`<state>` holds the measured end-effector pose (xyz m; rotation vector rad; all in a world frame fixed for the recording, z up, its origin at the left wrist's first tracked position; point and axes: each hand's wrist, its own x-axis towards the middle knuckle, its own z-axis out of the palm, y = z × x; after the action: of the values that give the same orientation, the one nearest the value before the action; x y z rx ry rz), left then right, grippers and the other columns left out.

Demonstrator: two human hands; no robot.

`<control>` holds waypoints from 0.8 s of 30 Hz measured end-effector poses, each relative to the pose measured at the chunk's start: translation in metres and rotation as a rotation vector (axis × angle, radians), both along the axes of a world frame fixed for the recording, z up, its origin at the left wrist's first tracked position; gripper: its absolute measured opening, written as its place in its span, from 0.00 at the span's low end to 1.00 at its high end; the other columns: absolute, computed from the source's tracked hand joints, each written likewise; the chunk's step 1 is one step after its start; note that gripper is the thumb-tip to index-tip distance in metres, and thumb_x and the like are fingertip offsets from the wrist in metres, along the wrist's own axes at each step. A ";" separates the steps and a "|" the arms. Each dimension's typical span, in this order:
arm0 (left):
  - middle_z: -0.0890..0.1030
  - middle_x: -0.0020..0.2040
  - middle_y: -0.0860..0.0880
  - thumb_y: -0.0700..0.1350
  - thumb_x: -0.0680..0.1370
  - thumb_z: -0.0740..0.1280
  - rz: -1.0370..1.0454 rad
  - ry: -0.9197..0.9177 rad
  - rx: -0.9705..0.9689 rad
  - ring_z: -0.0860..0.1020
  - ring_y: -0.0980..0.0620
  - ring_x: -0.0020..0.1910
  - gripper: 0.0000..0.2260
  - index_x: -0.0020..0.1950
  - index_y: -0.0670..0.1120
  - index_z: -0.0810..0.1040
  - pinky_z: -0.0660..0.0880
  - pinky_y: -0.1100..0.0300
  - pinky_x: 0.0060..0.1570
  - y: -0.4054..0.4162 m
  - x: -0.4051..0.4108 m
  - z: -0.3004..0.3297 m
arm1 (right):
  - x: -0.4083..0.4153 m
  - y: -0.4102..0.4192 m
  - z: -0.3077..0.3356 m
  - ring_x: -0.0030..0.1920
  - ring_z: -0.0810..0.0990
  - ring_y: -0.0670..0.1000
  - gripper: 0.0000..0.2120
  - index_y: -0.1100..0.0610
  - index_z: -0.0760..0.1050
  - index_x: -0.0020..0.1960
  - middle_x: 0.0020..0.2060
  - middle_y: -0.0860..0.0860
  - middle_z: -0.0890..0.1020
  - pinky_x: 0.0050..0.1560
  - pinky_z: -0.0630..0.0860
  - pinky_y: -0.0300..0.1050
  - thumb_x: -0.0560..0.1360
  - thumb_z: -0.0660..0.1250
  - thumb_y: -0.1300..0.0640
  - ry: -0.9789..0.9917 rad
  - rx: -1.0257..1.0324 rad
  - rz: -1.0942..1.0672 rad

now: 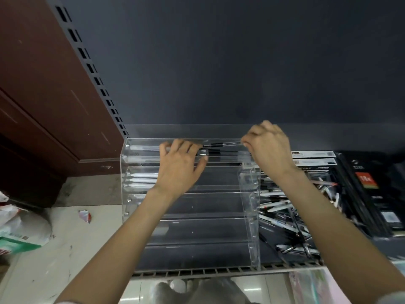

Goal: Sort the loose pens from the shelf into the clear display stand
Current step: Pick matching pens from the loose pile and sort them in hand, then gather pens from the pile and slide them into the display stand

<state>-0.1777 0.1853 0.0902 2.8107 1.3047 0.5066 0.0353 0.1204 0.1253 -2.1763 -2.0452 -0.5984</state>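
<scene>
A clear tiered display stand (248, 207) sits on the dark shelf. Black pens (221, 148) lie lengthwise across its top tier. My left hand (178, 165) reaches over that tier, fingers curled onto the left ends of the black pens. My right hand (268, 145) pinches the thin right end of one black pen at the tier's right side. White pens (140, 177) lie in the left part of the upper tiers. A heap of loose pens (287, 216) lies on the shelf just right of the stand.
Black boxed packs (370, 191) stand right of the loose pens. The shelf's front edge (197, 273) runs along the bottom. A slotted upright (92, 69) and a brown cabinet (43, 95) are at left; bags (17, 229) lie on the tiled floor.
</scene>
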 end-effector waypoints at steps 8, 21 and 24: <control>0.82 0.52 0.49 0.60 0.77 0.52 -0.025 0.007 0.003 0.74 0.45 0.57 0.22 0.56 0.48 0.80 0.60 0.49 0.56 0.006 -0.008 -0.004 | -0.017 0.007 -0.001 0.32 0.76 0.50 0.12 0.51 0.80 0.31 0.23 0.46 0.77 0.37 0.72 0.40 0.54 0.76 0.66 -0.108 -0.200 -0.032; 0.71 0.38 0.52 0.45 0.74 0.63 -0.372 -0.692 -0.003 0.68 0.57 0.38 0.06 0.48 0.46 0.68 0.62 0.68 0.39 -0.081 0.039 0.019 | 0.004 -0.170 -0.042 0.54 0.76 0.59 0.12 0.58 0.80 0.55 0.53 0.55 0.80 0.57 0.72 0.53 0.73 0.65 0.58 0.552 0.203 -0.285; 0.74 0.41 0.52 0.46 0.74 0.63 -0.531 -0.555 -0.212 0.69 0.60 0.42 0.08 0.52 0.47 0.71 0.68 0.68 0.40 -0.119 0.065 0.007 | 0.029 -0.219 -0.080 0.54 0.77 0.64 0.17 0.57 0.78 0.58 0.55 0.58 0.79 0.56 0.73 0.57 0.70 0.66 0.55 0.624 0.023 -0.438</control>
<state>-0.1130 0.0667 0.0975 2.4238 0.4577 0.9474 0.0646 -0.0988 0.0454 -2.3988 -1.2567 0.0478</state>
